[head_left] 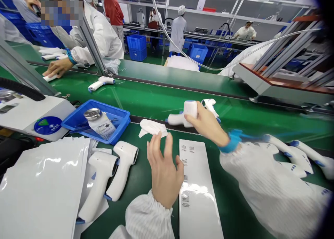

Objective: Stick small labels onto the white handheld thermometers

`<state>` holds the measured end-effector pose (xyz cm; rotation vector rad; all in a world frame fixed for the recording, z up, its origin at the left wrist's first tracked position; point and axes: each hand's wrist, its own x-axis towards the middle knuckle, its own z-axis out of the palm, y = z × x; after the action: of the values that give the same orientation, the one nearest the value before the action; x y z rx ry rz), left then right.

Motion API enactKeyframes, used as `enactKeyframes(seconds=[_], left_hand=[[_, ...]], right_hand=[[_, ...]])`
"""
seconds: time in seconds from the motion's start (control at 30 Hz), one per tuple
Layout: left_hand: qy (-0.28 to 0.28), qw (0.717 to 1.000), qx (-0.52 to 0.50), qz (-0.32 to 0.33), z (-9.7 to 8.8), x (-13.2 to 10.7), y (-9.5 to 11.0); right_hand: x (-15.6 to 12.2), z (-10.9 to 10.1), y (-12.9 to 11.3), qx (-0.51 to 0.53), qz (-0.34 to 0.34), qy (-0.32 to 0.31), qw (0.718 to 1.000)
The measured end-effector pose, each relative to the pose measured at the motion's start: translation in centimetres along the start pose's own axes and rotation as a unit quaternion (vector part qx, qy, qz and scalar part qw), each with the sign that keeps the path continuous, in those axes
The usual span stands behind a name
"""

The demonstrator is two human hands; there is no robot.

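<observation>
My right hand [206, 122] grips a white infrared thermometer gun [190, 112] with blue trim, held over the dark edge between bench and belt. Just behind that hand, another thermometer gun [209, 104] lies on the green belt. My left hand [165, 169] is empty, its fingers apart, above the bench close to a crumpled white wipe [152, 127]. Beneath and beside it runs a glossy white label sheet [199, 190] with small printed blocks. Left of my left hand, two thermometer guns [125, 166] lie side by side, one partly on the papers.
A blue tray [121, 131] holds a metal-capped bottle [99, 122]. White sheets [44, 183] are stacked at left; several thermometer guns [294, 155] lie at right. Across the belt [146, 93], a co-worker's hand [58, 68] touches a white item. Metal posts [91, 33] stand along the belt.
</observation>
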<state>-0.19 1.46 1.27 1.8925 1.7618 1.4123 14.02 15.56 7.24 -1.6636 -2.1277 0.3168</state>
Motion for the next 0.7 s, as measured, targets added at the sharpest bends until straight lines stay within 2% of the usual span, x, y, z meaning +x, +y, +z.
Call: enactKeyframes(seconds=[0.07,0.13,0.2,0.23,0.33,0.43,0.6,0.7], left_hand=[[-0.037,0.998,0.0,0.042,0.1,-0.3,0.0],[-0.117,0.991,-0.066,-0.008,0.1,-0.6,0.0],[-0.165,0.97,-0.148,-0.096,-0.1,-0.6,0.0],[-0.17,0.958,-0.185,-0.139,-0.2,-0.5,0.0],[-0.175,0.905,-0.297,-0.249,-0.2,0.2,-0.2],[-0.206,0.852,-0.37,-0.307,0.2,0.6,-0.5],[-0.201,0.843,-0.39,-0.311,1.1,0.6,-0.6],[-0.204,0.85,-0.379,-0.303,1.3,0.4,-0.5]], right_hand=[[-3.5,-0.9,-1.4,0.133,0.013,-0.081,0.988],[-6.3,-1.2,-1.8,0.28,0.045,-0.187,0.941],[-8.2,-0.6,-1.0,0.365,0.087,-0.225,0.899],[-8.9,0.0,-0.3,0.367,0.096,-0.215,0.9],[-10.7,2.5,2.1,0.27,0.062,-0.141,0.95],[-12.2,4.8,3.4,0.205,0.027,-0.097,0.974],[-13.1,6.1,3.1,0.223,0.02,-0.051,0.973],[-13.0,6.3,2.9,0.241,0.026,-0.046,0.969]])
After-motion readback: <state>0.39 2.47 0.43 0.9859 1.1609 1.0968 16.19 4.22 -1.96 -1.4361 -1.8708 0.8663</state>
